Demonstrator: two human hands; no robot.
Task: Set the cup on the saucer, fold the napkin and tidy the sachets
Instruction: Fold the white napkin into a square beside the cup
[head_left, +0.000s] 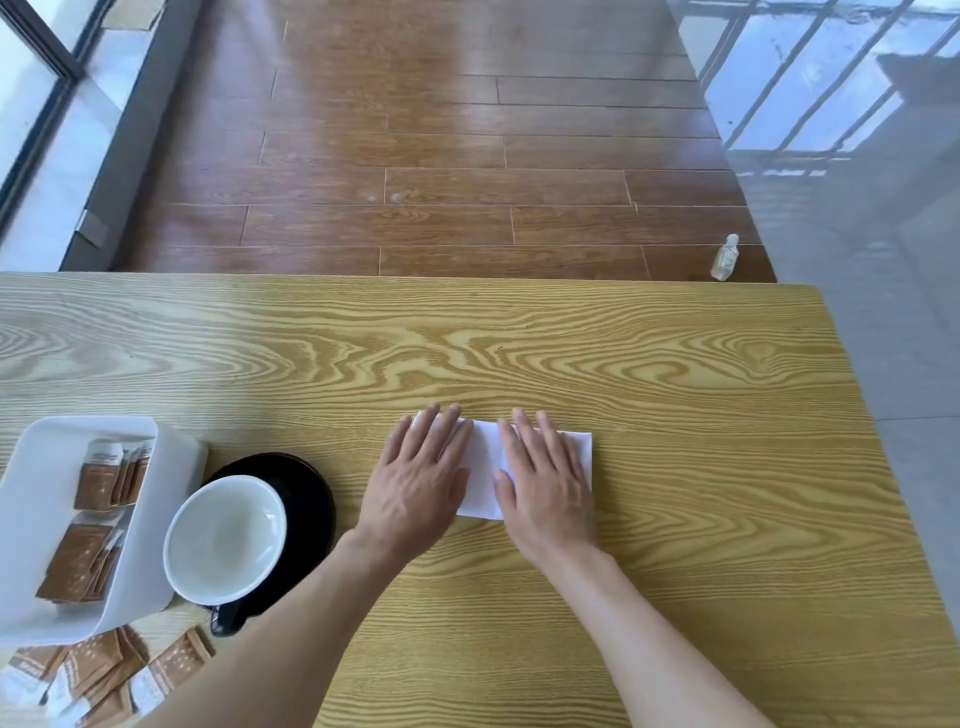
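A white napkin (485, 470) lies folded into a strip on the wooden table (675, 374). My left hand (418, 480) presses flat on its left end and my right hand (545, 483) presses flat on its right part, fingers spread. Left of my hands, a cup (226, 535) with a white inside and a dark handle stands on a black saucer (311, 499). A white box (171, 467) at the far left holds several brown sachets (101, 488). More loose sachets (104, 675) lie on the table in front of the box.
The table's far edge runs across the middle of the view, its right edge at about two thirds down. Beyond it is a wooden floor with a small clear bottle (725, 258) standing on it.
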